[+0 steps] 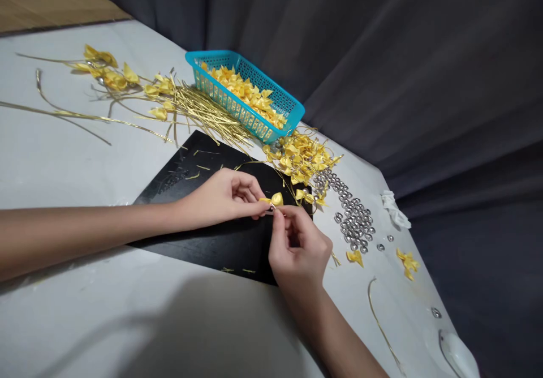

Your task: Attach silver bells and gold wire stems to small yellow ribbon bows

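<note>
Over a black board point(182, 236), my two hands meet at a small yellow ribbon bow point(277, 199). My left hand point(231, 197) pinches the bow from the left between thumb and fingers. From the right, my right hand point(299, 242) is closed in a pinch at the bow's lower edge, where a thin gold tie shows near the fingertips. The fingers partly hide the bow's middle. Short gold cord scraps point(193, 176) lie on the board. A pile of yellow bows with gold cords point(303, 154) sits just beyond my hands.
A blue basket point(292, 106) of yellow bows stands at the back beside a bundle of gold cords point(207, 112). Silver ring-like pieces point(356, 222) are spread at right. More bows point(114, 78) with cords lie back left. A white crumpled item point(395, 209) lies near the dark curtain point(382, 55).
</note>
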